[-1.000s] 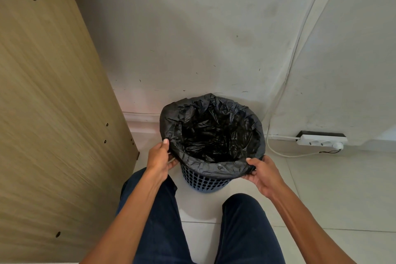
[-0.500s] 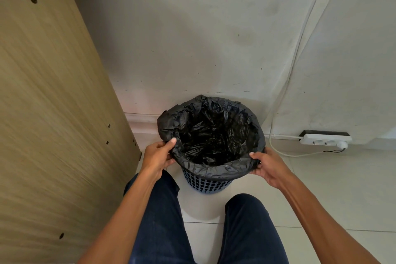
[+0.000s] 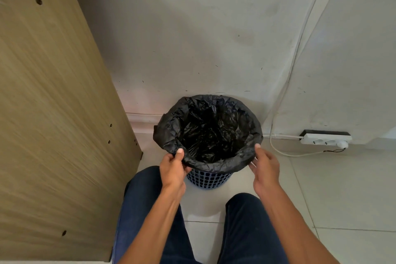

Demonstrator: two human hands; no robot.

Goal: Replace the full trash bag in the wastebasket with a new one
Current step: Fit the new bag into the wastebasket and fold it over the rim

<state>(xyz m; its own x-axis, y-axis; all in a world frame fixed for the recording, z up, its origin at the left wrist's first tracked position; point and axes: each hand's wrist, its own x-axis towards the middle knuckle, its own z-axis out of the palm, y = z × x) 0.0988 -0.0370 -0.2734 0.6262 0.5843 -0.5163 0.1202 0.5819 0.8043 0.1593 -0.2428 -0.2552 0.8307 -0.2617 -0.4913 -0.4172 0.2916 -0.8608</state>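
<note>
While the blue wastebasket point(image 3: 209, 180) stands on the tiled floor point(image 3: 342, 188) against the wall point(image 3: 192, 49), just beyond the person's knees point(image 3: 242, 202), the black trash bag point(image 3: 214, 166) lines it, its mouth folded out over the rim. The left hand point(image 3: 172, 169) pinches that fold at the near left, thumb on top and fingers point(image 3: 186, 170) curled beneath, and the right hand point(image 3: 266, 166) pinches it likewise at the near right.

A home or office corner: wooden furniture panel point(image 3: 53, 113), scuffed wall point(image 3: 192, 38), power strip point(image 3: 325, 138) on tiles.
</note>
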